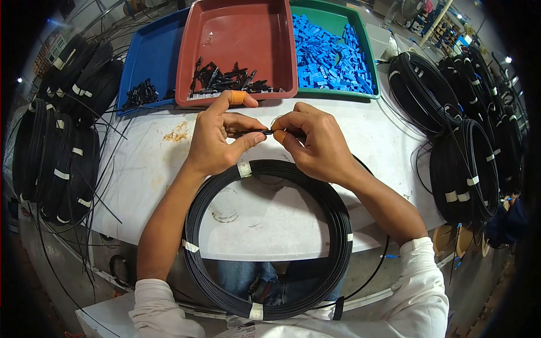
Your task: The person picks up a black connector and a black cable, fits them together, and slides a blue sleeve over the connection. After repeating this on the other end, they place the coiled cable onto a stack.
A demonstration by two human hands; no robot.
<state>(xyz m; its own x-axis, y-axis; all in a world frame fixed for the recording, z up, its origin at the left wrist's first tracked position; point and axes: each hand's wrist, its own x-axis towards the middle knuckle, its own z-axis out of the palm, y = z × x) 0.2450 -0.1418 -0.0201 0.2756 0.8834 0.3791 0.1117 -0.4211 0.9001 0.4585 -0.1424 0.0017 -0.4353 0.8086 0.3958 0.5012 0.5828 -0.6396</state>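
Note:
Both hands meet above the white table, just in front of the red tray. Between thumb and fingers, my left hand [221,138] pinches a small black connector [267,132]; its index finger, wrapped in orange tape, is raised. My right hand [315,141] closes on the other end of the same connector, with orange tape on the thumb. The fingers hide most of the part. Below the hands, a large coil of black cable [194,225], bound with white tape, lies partly on the table and hangs over its front edge.
A blue tray [152,50] and a red tray [236,34] hold black parts; a green tray [369,67] holds many blue clips. Black cable coils are stacked at the left [45,152] and right [465,169]. Loose cables trail over both table sides.

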